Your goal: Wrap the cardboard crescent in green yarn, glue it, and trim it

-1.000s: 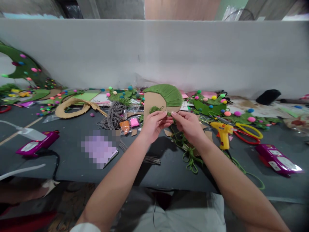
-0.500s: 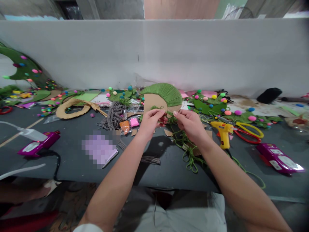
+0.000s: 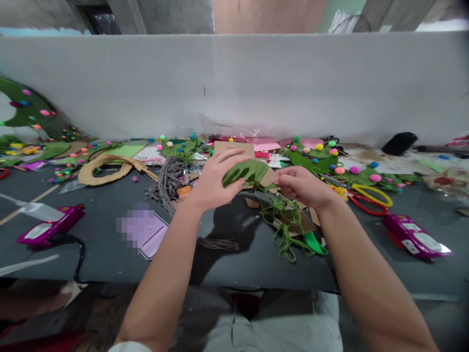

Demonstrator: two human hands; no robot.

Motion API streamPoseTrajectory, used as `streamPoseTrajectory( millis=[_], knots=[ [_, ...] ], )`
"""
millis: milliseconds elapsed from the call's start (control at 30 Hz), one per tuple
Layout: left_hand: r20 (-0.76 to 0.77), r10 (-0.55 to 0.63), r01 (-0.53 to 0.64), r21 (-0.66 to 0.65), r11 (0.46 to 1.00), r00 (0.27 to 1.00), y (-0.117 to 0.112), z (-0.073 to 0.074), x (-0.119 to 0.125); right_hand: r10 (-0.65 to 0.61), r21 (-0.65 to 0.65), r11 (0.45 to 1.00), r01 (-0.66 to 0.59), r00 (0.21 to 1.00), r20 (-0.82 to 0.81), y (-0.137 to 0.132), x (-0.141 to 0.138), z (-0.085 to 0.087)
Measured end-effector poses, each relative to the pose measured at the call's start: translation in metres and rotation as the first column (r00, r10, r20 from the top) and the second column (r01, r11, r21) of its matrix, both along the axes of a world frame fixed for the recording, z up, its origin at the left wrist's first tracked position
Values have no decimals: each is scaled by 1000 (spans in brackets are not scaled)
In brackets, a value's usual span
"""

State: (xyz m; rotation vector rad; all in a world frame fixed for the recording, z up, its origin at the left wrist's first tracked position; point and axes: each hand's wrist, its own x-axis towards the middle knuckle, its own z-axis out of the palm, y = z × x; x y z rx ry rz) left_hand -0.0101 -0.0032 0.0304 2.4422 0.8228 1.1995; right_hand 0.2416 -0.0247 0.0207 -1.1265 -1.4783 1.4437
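Observation:
My left hand (image 3: pixel 212 181) grips a cardboard piece wrapped in green yarn (image 3: pixel 249 171), now tipped nearly flat above the dark table (image 3: pixel 110 244). Its fingers curl over the wrapped part. My right hand (image 3: pixel 304 187) is closed in a pinch on the green yarn strand right beside the piece. From there the loose green yarn (image 3: pixel 284 225) trails down in a tangle onto the table, next to a scrap of cardboard.
Red-and-yellow scissors (image 3: pixel 366 198) lie right of my hands, a purple device (image 3: pixel 415 237) further right, another purple device (image 3: pixel 46 227) at left. A cardboard ring (image 3: pixel 104 168), grey yarn (image 3: pixel 168 183), a phone (image 3: pixel 146 234) and felt pieces with pompoms (image 3: pixel 322 159) crowd the back.
The wrapped cardboard piece has tipped from upright to nearly flat. My left hand moved over its top, and my right hand closed tighter on the strand. The view shifted slightly right.

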Motion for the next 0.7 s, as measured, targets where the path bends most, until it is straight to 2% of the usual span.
streamPoseTrajectory(
  millis=[100, 233, 300, 367, 433, 500, 600, 700],
  knots=[
    [-60, -151, 138, -187, 973, 987, 0, 6, 12, 144, -45, 989, -142, 988, 50, -3, 11, 4],
    [15, -268, 252, -395, 883, 963, 3, -4, 30, 273, -106, 958, -267, 961, 46, -7, 12, 7],
    [70, -339, 325, -518, 791, 938, 4, -13, 36, 263, -130, 956, -264, 964, -26, -6, 10, 5],
    [216, -355, 407, -631, 660, 910, 3, -22, 39, 224, -138, 961, -239, 967, -118, -4, 6, 1],
    [392, -289, 487, -685, 543, 874, 0, -29, 40, 191, -113, 969, -218, 959, -211, -2, 1, -5],
    [516, -179, 532, -696, 482, 837, -4, -35, 40, 179, -67, 976, -206, 941, -286, 1, -7, -12],
    [623, -38, 570, -686, 453, 781, -7, -38, 40, 157, 20, 987, -160, 925, -347, 4, -20, -22],
    [678, 83, 559, -663, 498, 730, -4, -38, 38, 111, 102, 991, -83, 945, -309, 6, -30, -26]
  ],
)
